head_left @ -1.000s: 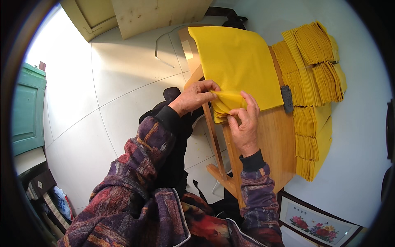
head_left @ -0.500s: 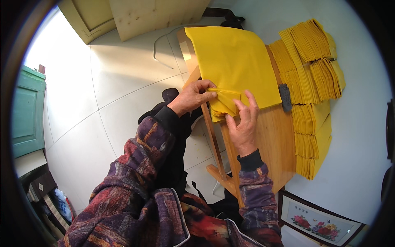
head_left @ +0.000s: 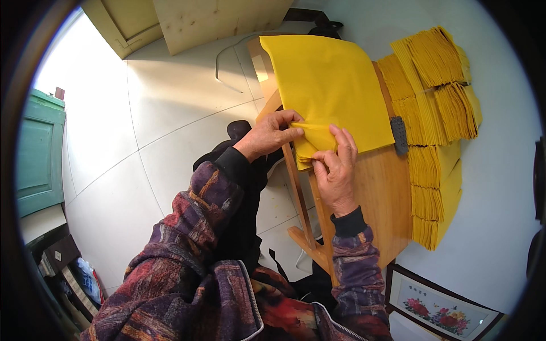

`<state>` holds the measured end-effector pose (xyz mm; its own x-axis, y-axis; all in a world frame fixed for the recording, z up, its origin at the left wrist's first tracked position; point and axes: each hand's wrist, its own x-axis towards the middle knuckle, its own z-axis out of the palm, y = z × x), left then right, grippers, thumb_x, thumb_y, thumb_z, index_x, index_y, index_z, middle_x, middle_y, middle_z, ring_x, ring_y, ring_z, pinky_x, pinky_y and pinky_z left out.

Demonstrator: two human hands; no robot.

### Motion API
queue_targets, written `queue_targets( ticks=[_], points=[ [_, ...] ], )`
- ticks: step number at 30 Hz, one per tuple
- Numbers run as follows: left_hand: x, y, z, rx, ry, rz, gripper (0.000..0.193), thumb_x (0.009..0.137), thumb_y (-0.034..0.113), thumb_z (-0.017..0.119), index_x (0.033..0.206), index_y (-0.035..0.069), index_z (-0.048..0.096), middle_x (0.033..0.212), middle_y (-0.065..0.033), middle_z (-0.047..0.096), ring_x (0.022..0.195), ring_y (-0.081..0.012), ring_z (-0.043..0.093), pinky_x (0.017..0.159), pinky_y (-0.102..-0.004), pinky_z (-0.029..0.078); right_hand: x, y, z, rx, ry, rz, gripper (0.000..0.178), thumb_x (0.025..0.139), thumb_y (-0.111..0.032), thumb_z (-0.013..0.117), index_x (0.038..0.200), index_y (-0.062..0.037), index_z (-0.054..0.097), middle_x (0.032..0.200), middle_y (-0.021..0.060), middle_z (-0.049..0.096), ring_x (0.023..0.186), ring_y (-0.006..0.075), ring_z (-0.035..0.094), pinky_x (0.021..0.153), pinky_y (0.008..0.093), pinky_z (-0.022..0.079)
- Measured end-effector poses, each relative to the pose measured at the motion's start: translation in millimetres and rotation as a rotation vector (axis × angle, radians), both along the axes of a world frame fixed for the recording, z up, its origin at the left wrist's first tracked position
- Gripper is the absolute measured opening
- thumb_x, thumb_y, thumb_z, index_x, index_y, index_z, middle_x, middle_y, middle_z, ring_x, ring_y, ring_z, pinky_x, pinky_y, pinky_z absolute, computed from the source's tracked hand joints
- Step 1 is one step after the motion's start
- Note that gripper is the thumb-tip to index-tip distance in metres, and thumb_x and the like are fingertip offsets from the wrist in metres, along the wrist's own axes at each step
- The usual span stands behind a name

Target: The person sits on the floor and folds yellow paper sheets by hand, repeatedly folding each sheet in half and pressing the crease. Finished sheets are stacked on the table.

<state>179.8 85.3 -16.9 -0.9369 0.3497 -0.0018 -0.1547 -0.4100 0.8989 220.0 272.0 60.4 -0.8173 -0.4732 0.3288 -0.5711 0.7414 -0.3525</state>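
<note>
A thick stack of smooth yellow sheets (head_left: 335,79), paper or thin cloth, lies on a wooden table, its left edge curving down over the side. At the stack's near left corner, my left hand (head_left: 272,136) pinches the raised corner of a sheet between thumb and fingers. Beside it, my right hand (head_left: 339,173) has its fingers bent over the near edge of the same lifted fold (head_left: 317,136), thumb and forefinger closed on it. The fold hides part of the sheets under it, and how many layers are held cannot be made out.
Bundles of folded yellow sheets (head_left: 424,165) stand along the table's right side against the wall. A dark grey block (head_left: 399,136) sits at the stack's right edge. Below is the bare wood of the table (head_left: 378,199). A framed flower picture (head_left: 438,304) leans at the lower right.
My right hand's fingers, spread before, have come together on the sheet's near edge. The fanned layers now show as one raised fold. My left hand keeps its pinch.
</note>
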Motion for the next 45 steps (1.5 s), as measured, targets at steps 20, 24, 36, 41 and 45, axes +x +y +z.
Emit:
queue_targets(
  ticks=[20,24,36,41,45],
  points=[
    [1,-11,12,0.047,-0.083,-0.121,0.041,0.07,-0.007,0.051,0.11,0.002,0.056,0.103,-0.0022,0.061,0.094,-0.0102,0.057,0.084,-0.0201,0.043,-7,4,2,-0.118,-0.184,-0.043,0.014,0.074,0.0,0.067,0.08,-0.0059,0.056,0.138,0.0176,0.042,0.123,0.0333,0.042,0.1,0.0392,0.036],
    [2,-11,13,0.06,-0.097,-0.131,0.04,0.07,-0.006,0.053,0.109,0.001,0.055,0.102,-0.0022,0.06,0.095,-0.0105,0.057,0.084,-0.0205,0.044,-6,5,1,-0.133,-0.189,-0.046,0.014,0.075,0.0,0.067,0.08,-0.0062,0.055,0.138,0.0175,0.042,0.123,0.0333,0.043,0.099,0.0391,0.037],
    [2,-7,8,0.066,-0.086,-0.1,0.03,0.076,-0.003,0.061,0.106,0.002,0.056,0.097,0.0001,0.061,0.09,-0.0083,0.057,0.082,-0.021,0.045,-4,4,2,-0.16,-0.218,-0.043,0.013,0.077,-0.003,0.066,0.078,-0.0046,0.053,0.134,0.0181,0.044,0.124,0.0367,0.039,0.104,0.0443,0.032],
    [0,-1,1,-0.011,-0.023,-0.021,0.017,0.087,0.01,0.066,0.101,0.002,0.06,0.093,0.0011,0.061,0.086,-0.0068,0.055,0.079,-0.0213,0.045,0,3,3,-0.151,-0.147,-0.059,0.022,0.074,-0.003,0.069,0.091,-0.0059,0.054,0.136,0.0189,0.039,0.125,0.0363,0.038,0.104,0.0439,0.033],
    [1,1,0,-0.053,0.033,0.037,0.018,0.091,0.016,0.062,0.097,-0.001,0.061,0.088,-0.001,0.062,0.082,-0.0094,0.056,0.077,-0.024,0.047,11,4,4,-0.09,-0.025,-0.075,0.037,0.072,-0.002,0.072,0.104,-0.0076,0.054,0.14,0.0183,0.034,0.127,0.0353,0.035,0.105,0.0426,0.033]
  ],
)
